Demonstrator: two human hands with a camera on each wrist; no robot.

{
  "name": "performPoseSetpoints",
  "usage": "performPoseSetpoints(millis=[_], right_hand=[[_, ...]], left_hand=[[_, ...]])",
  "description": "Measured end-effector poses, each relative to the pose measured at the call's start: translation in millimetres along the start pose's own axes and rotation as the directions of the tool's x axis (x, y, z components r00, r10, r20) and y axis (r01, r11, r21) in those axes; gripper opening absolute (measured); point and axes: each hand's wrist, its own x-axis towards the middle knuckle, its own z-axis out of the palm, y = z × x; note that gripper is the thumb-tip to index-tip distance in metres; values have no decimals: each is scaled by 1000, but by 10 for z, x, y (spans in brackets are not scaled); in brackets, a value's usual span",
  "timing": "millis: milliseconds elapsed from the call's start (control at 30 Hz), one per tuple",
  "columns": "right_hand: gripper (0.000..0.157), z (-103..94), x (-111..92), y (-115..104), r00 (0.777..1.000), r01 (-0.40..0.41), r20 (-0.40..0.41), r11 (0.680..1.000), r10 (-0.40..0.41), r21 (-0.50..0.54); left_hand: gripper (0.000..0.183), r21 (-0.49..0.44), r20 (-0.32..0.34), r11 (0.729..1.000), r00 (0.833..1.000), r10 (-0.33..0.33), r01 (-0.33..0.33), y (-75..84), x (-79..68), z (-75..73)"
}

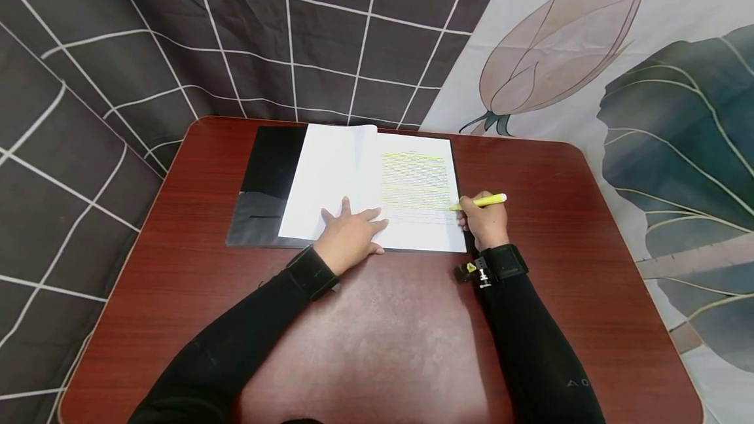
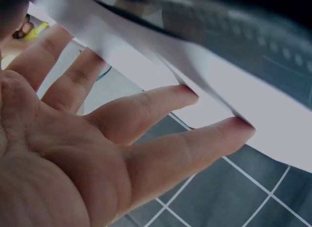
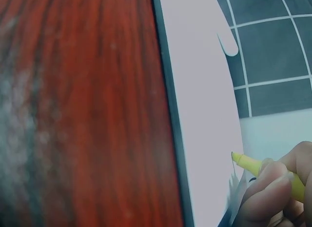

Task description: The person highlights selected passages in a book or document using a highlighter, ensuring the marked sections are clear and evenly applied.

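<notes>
My right hand pinches a yellow highlighter at the right edge of a printed page. Most lines of text on that page are marked yellow; the lowest few are plain. In the right wrist view the highlighter's tip meets the white sheet. With fingers spread, my left hand rests on the lower part of the pages, across the fold. Its fingertips press the paper in the left wrist view. A blank white page lies turned to the left. Under the pages is a black folder.
The reddish-brown wooden table has rounded corners. A dark grid-patterned cloth hangs behind and to the left. At the right hangs a white cloth with a leaf print.
</notes>
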Motion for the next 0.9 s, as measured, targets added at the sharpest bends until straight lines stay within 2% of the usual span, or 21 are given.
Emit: performPoseSetpoints(millis=[233,433,533,700,833,900], right_hand=[[21,5,-25,-21,1000,0,19,1000,0,3],[25,47,-60,-54,997,74,-22,993,-72,97],[25,181,-118,-95,995,100,16,990,-102,100],[24,509,-223,-137,987,127,106,992,-125,-11],[25,755,-246,-157,974,182,151,981,-169,-72],[24,861,-193,-126,967,208,170,974,-191,-88]], left_hand=[[66,-1,-18,1000,1000,-12,12,33,-58,-22],[66,-23,-8,1000,1000,-17,17,49,-69,-48],[67,-29,3,999,1000,-22,22,34,-63,-23],[67,-12,8,1000,1000,-17,17,21,-47,-2],[66,-7,8,1000,1000,-13,13,24,-21,-21],[67,-15,18,1000,1000,-11,11,42,-16,-54]])
